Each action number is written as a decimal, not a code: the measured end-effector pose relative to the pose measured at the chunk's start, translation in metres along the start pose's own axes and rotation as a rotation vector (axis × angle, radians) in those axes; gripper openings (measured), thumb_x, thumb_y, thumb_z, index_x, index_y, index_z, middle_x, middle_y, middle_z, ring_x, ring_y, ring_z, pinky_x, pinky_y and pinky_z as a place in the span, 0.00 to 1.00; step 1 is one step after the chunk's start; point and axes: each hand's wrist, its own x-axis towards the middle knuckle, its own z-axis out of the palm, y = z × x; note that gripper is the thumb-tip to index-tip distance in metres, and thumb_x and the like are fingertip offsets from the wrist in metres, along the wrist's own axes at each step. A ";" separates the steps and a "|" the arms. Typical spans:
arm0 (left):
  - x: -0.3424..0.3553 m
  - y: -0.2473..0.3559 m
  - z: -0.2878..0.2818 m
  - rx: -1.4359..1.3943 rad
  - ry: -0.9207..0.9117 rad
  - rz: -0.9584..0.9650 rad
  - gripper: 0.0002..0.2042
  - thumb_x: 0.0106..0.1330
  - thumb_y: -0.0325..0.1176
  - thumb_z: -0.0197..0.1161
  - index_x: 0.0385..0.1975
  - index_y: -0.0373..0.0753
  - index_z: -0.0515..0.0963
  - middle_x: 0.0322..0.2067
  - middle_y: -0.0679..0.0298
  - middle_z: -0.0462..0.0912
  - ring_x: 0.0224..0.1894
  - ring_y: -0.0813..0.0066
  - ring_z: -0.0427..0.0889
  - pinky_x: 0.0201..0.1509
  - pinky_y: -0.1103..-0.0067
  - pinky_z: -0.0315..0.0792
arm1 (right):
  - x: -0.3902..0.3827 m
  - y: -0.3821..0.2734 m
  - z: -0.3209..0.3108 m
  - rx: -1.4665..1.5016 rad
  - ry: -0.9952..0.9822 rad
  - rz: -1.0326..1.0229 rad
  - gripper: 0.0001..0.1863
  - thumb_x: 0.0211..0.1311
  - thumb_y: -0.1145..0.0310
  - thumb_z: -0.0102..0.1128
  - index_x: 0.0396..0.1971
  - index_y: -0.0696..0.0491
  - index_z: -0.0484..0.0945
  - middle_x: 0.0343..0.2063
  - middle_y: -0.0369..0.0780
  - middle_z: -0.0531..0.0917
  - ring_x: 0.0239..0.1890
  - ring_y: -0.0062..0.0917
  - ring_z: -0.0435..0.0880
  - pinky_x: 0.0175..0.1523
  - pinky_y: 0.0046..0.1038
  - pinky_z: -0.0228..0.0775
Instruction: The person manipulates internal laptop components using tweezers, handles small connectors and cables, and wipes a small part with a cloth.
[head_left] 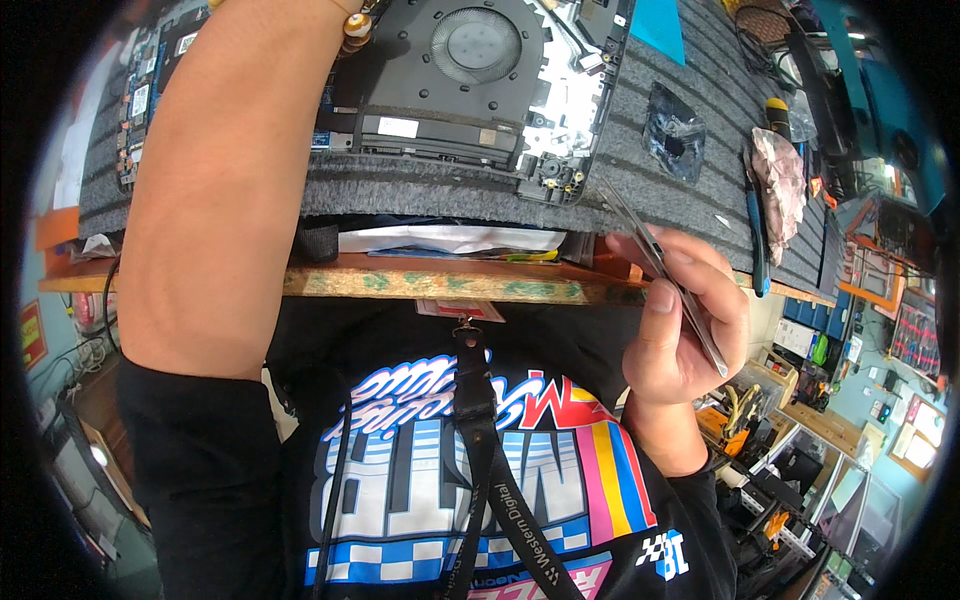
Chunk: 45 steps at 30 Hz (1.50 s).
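Observation:
My right hand (660, 335) is at the bench's front edge, its fingers closed around metal tweezers (655, 252). The tweezers slant up and left, with their tips near the corner of an opened laptop (480, 100). A round fan (483, 48), a black cover and a silvery frame show in the laptop's bare inside. Across its left part reaches my left forearm (215, 220), with a beaded bracelet (357, 30) at the wrist. My left hand lies beyond the upper edge of the picture. The forearm hides part of the circuit board (135, 115).
A ribbed grey mat (640, 205) covers the bench. To the right lie a small dark plastic bag (675, 130), a crumpled pinkish cloth or paper (780, 185) and a blue-handled tool (758, 235). Papers (450, 240) sit beneath the bench top, above a worn wooden edge (450, 285).

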 end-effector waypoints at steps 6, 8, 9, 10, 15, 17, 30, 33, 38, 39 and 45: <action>-0.004 -0.008 0.015 0.070 -0.055 -0.017 0.32 0.74 0.66 0.66 0.48 0.36 0.87 0.48 0.49 0.91 0.56 0.51 0.88 0.66 0.52 0.72 | -0.008 0.007 0.003 0.106 0.037 0.030 0.10 0.70 0.85 0.63 0.50 0.66 0.79 0.47 0.60 0.89 0.47 0.43 0.94 0.54 0.39 0.89; -0.003 -0.007 0.015 0.059 -0.090 -0.037 0.32 0.74 0.65 0.66 0.48 0.36 0.88 0.48 0.49 0.91 0.57 0.51 0.88 0.66 0.52 0.72 | -0.010 0.009 0.002 0.090 0.033 0.017 0.10 0.70 0.84 0.63 0.50 0.66 0.80 0.47 0.59 0.89 0.47 0.42 0.94 0.55 0.39 0.89; -0.002 -0.005 0.013 0.048 -0.127 -0.060 0.32 0.74 0.65 0.66 0.49 0.36 0.88 0.49 0.48 0.91 0.57 0.51 0.88 0.67 0.52 0.72 | -0.011 0.009 0.003 0.093 0.042 0.023 0.10 0.70 0.84 0.64 0.49 0.66 0.80 0.47 0.59 0.89 0.46 0.42 0.94 0.55 0.39 0.88; -0.002 -0.004 0.013 0.046 -0.126 -0.056 0.32 0.74 0.65 0.66 0.49 0.36 0.88 0.49 0.48 0.91 0.57 0.51 0.88 0.67 0.52 0.72 | -0.012 0.010 0.003 0.096 0.050 0.030 0.10 0.70 0.84 0.64 0.49 0.66 0.80 0.47 0.59 0.89 0.46 0.42 0.94 0.55 0.38 0.88; -0.004 -0.009 0.012 0.022 -0.220 -0.060 0.32 0.72 0.64 0.68 0.49 0.34 0.89 0.49 0.46 0.92 0.59 0.49 0.88 0.68 0.50 0.71 | -0.013 0.011 0.007 0.115 0.084 0.028 0.09 0.69 0.84 0.64 0.48 0.66 0.81 0.44 0.58 0.90 0.45 0.41 0.94 0.54 0.37 0.87; -0.003 -0.013 0.020 0.039 -0.211 -0.093 0.32 0.72 0.64 0.69 0.48 0.34 0.90 0.49 0.46 0.92 0.58 0.48 0.89 0.69 0.49 0.70 | -0.012 0.011 0.008 0.112 0.085 0.022 0.09 0.69 0.85 0.64 0.47 0.66 0.81 0.43 0.57 0.91 0.44 0.40 0.94 0.54 0.37 0.87; -0.001 -0.012 0.023 -0.148 -0.232 -0.173 0.28 0.62 0.62 0.78 0.38 0.37 0.93 0.40 0.48 0.94 0.49 0.50 0.92 0.62 0.54 0.78 | -0.018 0.009 0.003 0.321 0.119 0.081 0.10 0.73 0.84 0.62 0.50 0.65 0.80 0.49 0.56 0.89 0.47 0.41 0.94 0.55 0.37 0.87; 0.001 -0.013 0.023 -0.122 -0.194 -0.167 0.26 0.59 0.59 0.81 0.36 0.37 0.94 0.35 0.49 0.94 0.39 0.52 0.93 0.49 0.65 0.85 | -0.026 0.007 -0.007 0.380 0.139 0.105 0.09 0.75 0.83 0.60 0.51 0.65 0.80 0.50 0.56 0.88 0.48 0.40 0.94 0.57 0.38 0.87; 0.007 -0.014 0.023 -0.013 -0.300 -0.133 0.29 0.64 0.64 0.75 0.40 0.39 0.93 0.37 0.52 0.94 0.43 0.52 0.93 0.52 0.61 0.82 | -0.048 0.007 -0.040 0.397 0.276 0.152 0.08 0.77 0.80 0.60 0.52 0.64 0.79 0.50 0.53 0.87 0.48 0.42 0.93 0.58 0.41 0.88; 0.011 -0.018 0.028 0.059 -0.321 -0.086 0.33 0.67 0.70 0.70 0.42 0.39 0.91 0.39 0.56 0.94 0.45 0.52 0.92 0.54 0.59 0.80 | -0.049 0.007 -0.048 0.391 0.307 0.129 0.08 0.77 0.80 0.60 0.52 0.64 0.79 0.50 0.53 0.87 0.48 0.42 0.93 0.58 0.41 0.88; 0.008 0.025 -0.026 -0.161 -0.048 0.040 0.21 0.74 0.51 0.71 0.39 0.35 0.91 0.36 0.50 0.94 0.40 0.55 0.94 0.48 0.66 0.84 | -0.056 0.031 -0.108 0.232 0.632 0.196 0.09 0.80 0.80 0.59 0.54 0.65 0.79 0.51 0.52 0.88 0.49 0.38 0.93 0.58 0.41 0.90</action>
